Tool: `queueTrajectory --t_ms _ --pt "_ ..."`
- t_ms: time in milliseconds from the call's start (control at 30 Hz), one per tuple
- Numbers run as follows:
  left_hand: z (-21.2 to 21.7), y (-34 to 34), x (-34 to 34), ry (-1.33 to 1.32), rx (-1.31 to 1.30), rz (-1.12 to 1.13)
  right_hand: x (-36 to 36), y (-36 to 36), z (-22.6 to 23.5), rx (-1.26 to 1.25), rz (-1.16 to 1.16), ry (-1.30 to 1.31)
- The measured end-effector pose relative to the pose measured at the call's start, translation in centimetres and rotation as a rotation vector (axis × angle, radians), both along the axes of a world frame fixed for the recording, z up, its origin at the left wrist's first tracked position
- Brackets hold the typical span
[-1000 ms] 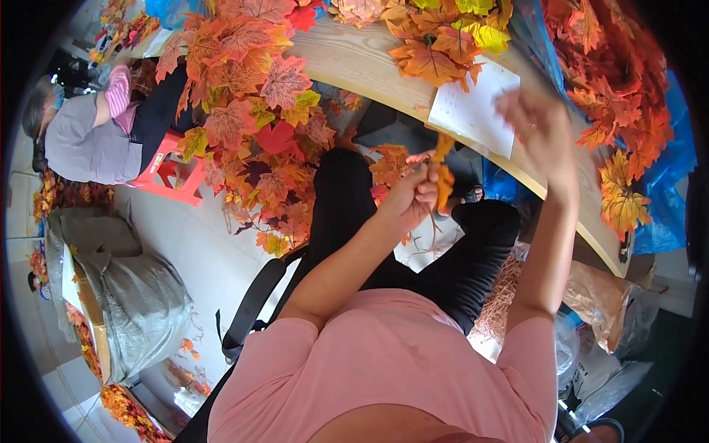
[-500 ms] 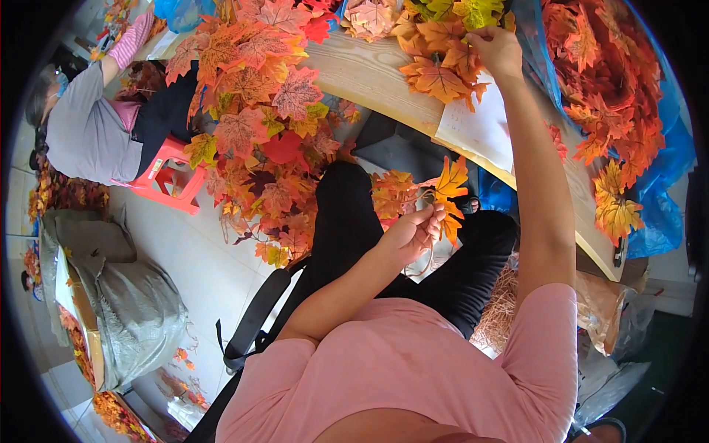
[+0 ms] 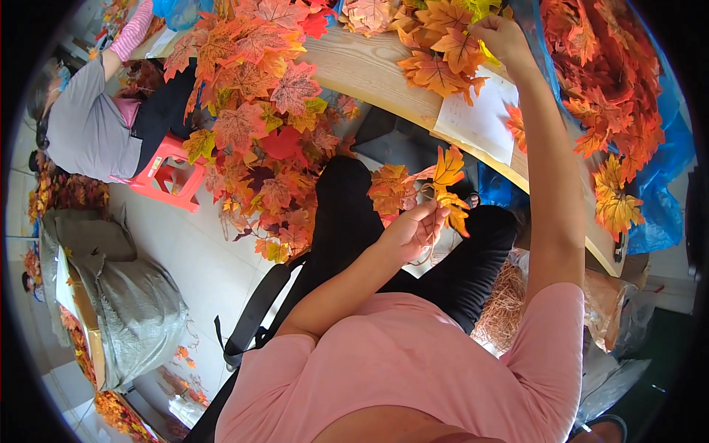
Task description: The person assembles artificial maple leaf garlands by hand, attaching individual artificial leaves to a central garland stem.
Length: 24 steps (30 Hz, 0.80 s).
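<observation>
My left hand (image 3: 415,230) is closed over my lap, its fingertips pinching the thin stem of an artificial maple-leaf garland. Beside those fingers stands a yellow-orange leaf (image 3: 447,168), with more orange leaves (image 3: 390,189) on the garland just to its left. My right hand (image 3: 504,43) reaches to the far side of the table, thumb and fingers pinched at the edge of an orange artificial maple leaf (image 3: 459,49) in a small pile. Yellow-green leaves show behind that pile. The exact grip of the right fingertips is partly hidden.
A wooden table (image 3: 362,63) bears a white paper sheet (image 3: 476,118). A blue bag (image 3: 657,177) of red-orange leaves stands at right. A thick leaf bunch (image 3: 258,125) hangs over the table edge. Someone sits on a red stool (image 3: 170,173) at far left, near a grey sack (image 3: 140,310).
My right hand has shifted slightly right at the leaf pile, and orange leaves there have moved. The yellow-orange leaf by my left hand has turned a little; that hand stays almost in place.
</observation>
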<state>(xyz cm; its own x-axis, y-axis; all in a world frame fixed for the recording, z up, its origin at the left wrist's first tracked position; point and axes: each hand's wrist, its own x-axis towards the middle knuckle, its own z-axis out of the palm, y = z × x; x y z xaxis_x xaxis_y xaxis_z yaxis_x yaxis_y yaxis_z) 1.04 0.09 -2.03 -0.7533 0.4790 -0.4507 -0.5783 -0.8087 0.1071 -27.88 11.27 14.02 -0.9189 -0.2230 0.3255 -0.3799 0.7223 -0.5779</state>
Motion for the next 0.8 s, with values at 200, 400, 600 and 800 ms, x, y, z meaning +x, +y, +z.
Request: queueTrajectory --t_ms 200,400,600,800 --pt "0.0 -0.6 -0.1 -0.028 0.013 0.027 3.4 -1.8 3.2 -0.209 -0.075 -0.013" --pt "0.5 -0.4 -0.2 0.027 -0.026 0.068 6.7 -0.2 4.5 -0.287 -0.100 -0.030" --pt "-0.3 -2.6 -1.9 0.232 -0.198 0.120 17.7 4.1 2.2 0.117 0.128 0.043" --pt "1.8 -0.6 -2.1 0.187 -0.418 0.180 25.5 2.8 -7.0 0.043 0.171 -0.211"
